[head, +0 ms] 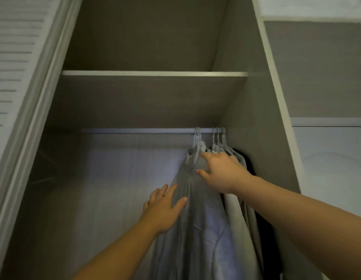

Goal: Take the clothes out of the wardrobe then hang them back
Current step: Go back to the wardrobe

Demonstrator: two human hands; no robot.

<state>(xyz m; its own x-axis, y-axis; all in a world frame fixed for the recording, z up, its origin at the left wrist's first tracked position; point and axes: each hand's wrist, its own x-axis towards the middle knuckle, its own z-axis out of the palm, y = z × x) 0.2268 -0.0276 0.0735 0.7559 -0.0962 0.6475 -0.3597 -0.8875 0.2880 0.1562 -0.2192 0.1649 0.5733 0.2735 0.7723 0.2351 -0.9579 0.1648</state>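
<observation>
Clothes (pixel 206 209) hung bunched at the right end of the rail (pixel 135 130), lower centre of frame, so taking out seemed about to start. The next move called for lifting the front hanger (pixel 197 136) off the rail. Both hands were spread, gripping nothing: left hand (pixel 165 207) against the front garment's side, right hand (pixel 222 172) reaching to its collar.

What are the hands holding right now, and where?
Nothing is gripped: left hand rests open on the grey garment, right hand touches it near the collar.
</observation>
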